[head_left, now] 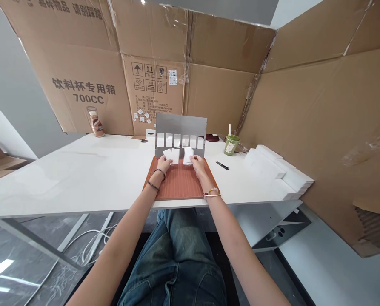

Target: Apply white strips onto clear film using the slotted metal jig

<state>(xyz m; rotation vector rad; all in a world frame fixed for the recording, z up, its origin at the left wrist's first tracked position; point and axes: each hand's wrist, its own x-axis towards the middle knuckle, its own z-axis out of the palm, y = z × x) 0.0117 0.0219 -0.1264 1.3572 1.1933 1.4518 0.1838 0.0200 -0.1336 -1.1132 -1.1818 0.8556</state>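
My left hand [164,164] grips white cards [173,155], which fan out a little between thumb and fingers. In my right hand [197,162] is a small stack of white cards [187,155], held upright at its right edge. Both hands hover over the far part of a reddish-brown board [181,182] on the table. Just behind the cards stands a grey metal panel [181,123] with a row of rectangular slots. White pieces show through some of the slots. My fingers partly cover the cards, so any print on them cannot be made out.
A black pen-like tool [222,165] lies right of the board. Farther back stands a green drink cup [231,145] with a straw. Stacked white sheets [281,172] are at the right, and a brown bottle [97,126] stands back left. Cardboard walls [221,89] enclose the white table [81,178].
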